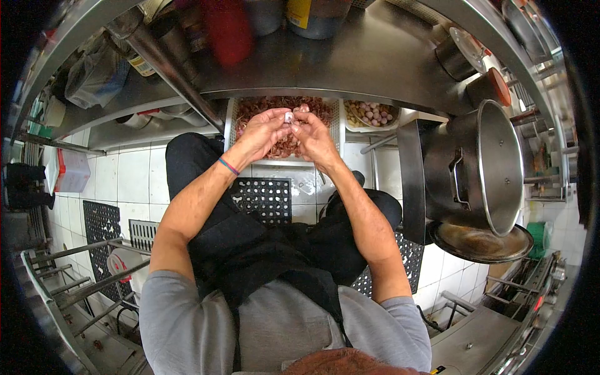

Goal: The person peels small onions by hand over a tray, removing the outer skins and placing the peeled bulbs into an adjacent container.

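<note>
My left hand (265, 132) pinches a small pale shallot (289, 117) between thumb and fingertips. Close against it, my right hand (314, 139) has its fingers closed at the same shallot; a blade or anything else inside that grip cannot be made out. Both hands are raised over a white crate (340, 134) filled with reddish-brown shallots and loose papery skins (284, 149). To the right of the crate, a white tub (369, 129) holds several smooth pinkish-white shallots (377, 114) beside yellowish-brown pieces.
A steel counter (281, 72) spans above the crate, bearing a red container (228, 31) and other tubs. A large steel pot (456, 165) stands on the right, with a round dark lid (484, 242) near it. Black perforated mats (262, 199) lie on white floor tiles. Metal racks flank both sides.
</note>
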`<state>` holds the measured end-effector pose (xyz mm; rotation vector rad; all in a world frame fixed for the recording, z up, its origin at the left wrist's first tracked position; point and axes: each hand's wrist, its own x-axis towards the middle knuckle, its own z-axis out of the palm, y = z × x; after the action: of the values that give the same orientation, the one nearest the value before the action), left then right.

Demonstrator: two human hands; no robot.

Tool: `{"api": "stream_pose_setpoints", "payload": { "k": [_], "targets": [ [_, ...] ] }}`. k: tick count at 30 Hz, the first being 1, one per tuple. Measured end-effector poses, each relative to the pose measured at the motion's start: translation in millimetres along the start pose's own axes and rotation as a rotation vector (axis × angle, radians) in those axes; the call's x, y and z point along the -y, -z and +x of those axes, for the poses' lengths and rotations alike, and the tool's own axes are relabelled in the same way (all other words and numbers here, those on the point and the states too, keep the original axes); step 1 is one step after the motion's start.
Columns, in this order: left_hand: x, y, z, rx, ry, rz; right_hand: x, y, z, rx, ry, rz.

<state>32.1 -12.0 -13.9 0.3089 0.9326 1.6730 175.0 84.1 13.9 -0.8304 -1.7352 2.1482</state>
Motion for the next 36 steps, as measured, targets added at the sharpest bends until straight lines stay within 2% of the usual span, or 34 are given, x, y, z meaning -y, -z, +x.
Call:
{"api": "stream_pose_setpoints", "payload": {
  "k": [6,14,20,25,29,32,36],
  "targets": [
    [1.7,-0.4,-1.7,0.008,-0.032,0.152,-9.1,-1.4,2.4,0.009,0.069,-0.057],
    [6.3,4.8,0.2,0.007,-0.070,0.124,-3.0,-3.3,0.1,0.007,0.006,-0.090],
    [5.1,4.1,-0.5,-0.025,-0.084,0.202,-6.6,-1.6,2.7,0.019,0.043,-0.131],
    [6.9,3.3,-1.4,-0.031,-0.085,0.253,-12.1,0.5,5.6,-0.015,0.107,-0.217],
    [10.2,5.6,0.7,-0.019,-0.099,0.255,-34.2,2.9,16.6,-0.084,0.282,-0.228],
    [8.6,3.2,0.1,-0.028,-0.132,0.351,-36.6,4.5,21.2,-0.095,0.246,-0.191],
    [5.5,3.5,-0.1,0.026,-0.120,0.264,2.6,-1.2,2.4,-0.009,-0.043,0.104]
  ]
}}
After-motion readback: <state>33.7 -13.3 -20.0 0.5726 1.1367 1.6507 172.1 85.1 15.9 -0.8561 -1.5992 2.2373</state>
